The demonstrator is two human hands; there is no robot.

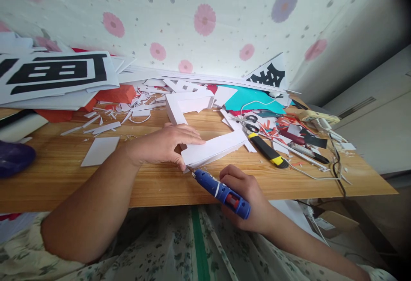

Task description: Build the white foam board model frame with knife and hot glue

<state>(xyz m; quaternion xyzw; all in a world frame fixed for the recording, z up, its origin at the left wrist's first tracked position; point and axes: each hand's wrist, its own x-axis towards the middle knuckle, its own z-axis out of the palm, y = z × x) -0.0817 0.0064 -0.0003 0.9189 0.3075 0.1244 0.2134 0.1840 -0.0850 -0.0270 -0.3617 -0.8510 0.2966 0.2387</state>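
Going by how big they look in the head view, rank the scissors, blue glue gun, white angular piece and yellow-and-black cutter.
Largest to smallest:
white angular piece
blue glue gun
yellow-and-black cutter
scissors
The glue gun is nearer the camera than the cutter, so their real order is unsure.

Large black Chinese-style characters, cut off or partly covered, appear on a white sheet (112, 75) at left and a tilted white sheet (280, 61) at upper right; neither can be read with certainty. Print on the cardboard box's label (325, 223) is too small to read.
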